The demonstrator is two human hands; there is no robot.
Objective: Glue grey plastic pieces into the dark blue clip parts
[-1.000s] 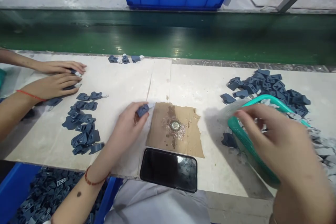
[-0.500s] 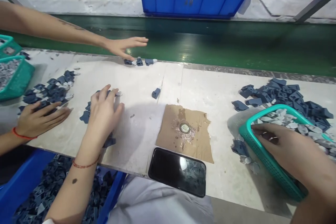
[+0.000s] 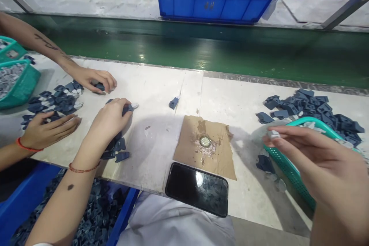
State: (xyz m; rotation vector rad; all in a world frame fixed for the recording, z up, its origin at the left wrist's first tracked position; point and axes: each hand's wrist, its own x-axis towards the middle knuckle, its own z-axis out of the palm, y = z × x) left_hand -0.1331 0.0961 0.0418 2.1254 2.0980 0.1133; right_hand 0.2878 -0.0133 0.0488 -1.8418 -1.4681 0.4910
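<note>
Beyond the pale worktop [image 3: 225, 100], a smooth green belt [image 3: 161, 48]; best to pinch the small pale piece [image 3: 273, 134] lightly, above the left end of the teal basket [image 3: 288, 171], and to separate only one dark part [image 3: 126, 109] from the near pile [image 3: 120, 144]; right hand [image 3: 319, 153] turned palm inward, thumb and forefinger closed on the pale piece; left hand [image 3: 111, 117] palm down, fingers bent over the dark part (gripped or merely touched, impossible to tell).

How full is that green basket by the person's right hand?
Not empty: pale pieces show inside the green basket. How full, I cannot tell, because the right hand hides much of it.
</note>
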